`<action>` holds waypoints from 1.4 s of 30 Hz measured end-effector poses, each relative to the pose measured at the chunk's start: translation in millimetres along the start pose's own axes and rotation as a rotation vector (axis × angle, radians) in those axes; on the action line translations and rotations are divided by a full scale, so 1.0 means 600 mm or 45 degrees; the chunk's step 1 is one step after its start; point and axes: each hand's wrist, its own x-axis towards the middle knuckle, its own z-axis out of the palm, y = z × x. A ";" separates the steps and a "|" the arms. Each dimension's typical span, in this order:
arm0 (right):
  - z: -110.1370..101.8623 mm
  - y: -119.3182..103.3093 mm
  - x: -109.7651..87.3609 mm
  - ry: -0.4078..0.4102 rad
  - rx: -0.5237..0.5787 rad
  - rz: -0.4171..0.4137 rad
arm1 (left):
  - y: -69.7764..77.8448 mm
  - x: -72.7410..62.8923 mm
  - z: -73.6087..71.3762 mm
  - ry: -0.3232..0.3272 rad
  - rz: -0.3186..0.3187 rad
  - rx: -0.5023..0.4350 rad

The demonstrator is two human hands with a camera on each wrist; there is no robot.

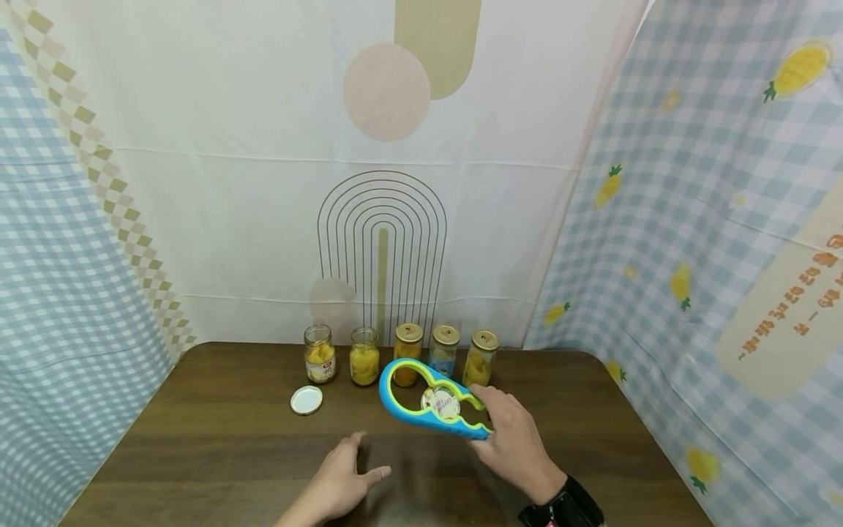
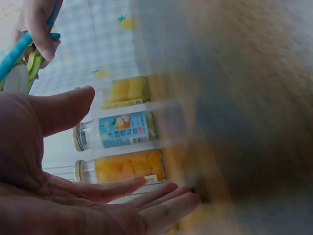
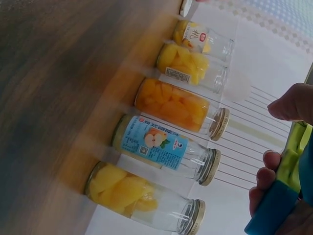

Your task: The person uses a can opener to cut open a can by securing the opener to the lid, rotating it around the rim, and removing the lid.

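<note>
My right hand grips a blue and lime-green jar opener by its handle end, raised above the table. A round printed lid sits between the opener's scalloped arms. Nothing is in my left hand, whose fingers and thumb are spread over the front of the table. Behind the hands stands a row of fruit jars. Two at the left, a labelled jar and a yellow-fruit jar, have no lids. Gold lids cap the orange-fruit jar, the blue-labelled jar and the rightmost jar.
A loose white lid lies on the brown table in front of the leftmost jar. A pale patterned cloth hangs behind the table, with blue checked cloths at both sides.
</note>
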 end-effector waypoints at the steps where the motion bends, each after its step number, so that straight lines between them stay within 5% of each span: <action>1: 0.000 0.000 0.000 -0.002 0.002 0.001 | -0.001 -0.002 0.000 -0.005 0.010 0.003; 16: 0.000 -0.001 0.003 0.016 -0.015 -0.048 | 0.004 -0.001 0.000 -0.046 0.129 -0.035; 21: 0.000 -0.005 0.006 0.019 -0.015 -0.086 | 0.018 0.013 0.003 -0.182 0.247 -0.420; 28: 0.002 -0.014 0.015 0.035 -0.005 -0.179 | 0.053 0.039 0.010 -0.524 0.188 -1.222; 31: -0.001 -0.017 0.018 0.028 0.017 -0.204 | 0.068 0.045 0.009 -0.700 0.215 -1.479; 36: -0.006 -0.023 0.022 0.000 0.041 -0.228 | 0.082 0.043 0.005 -0.947 0.241 -1.727; 42: -0.010 -0.026 0.021 -0.002 0.044 -0.241 | 0.090 0.036 0.007 -1.042 0.242 -1.860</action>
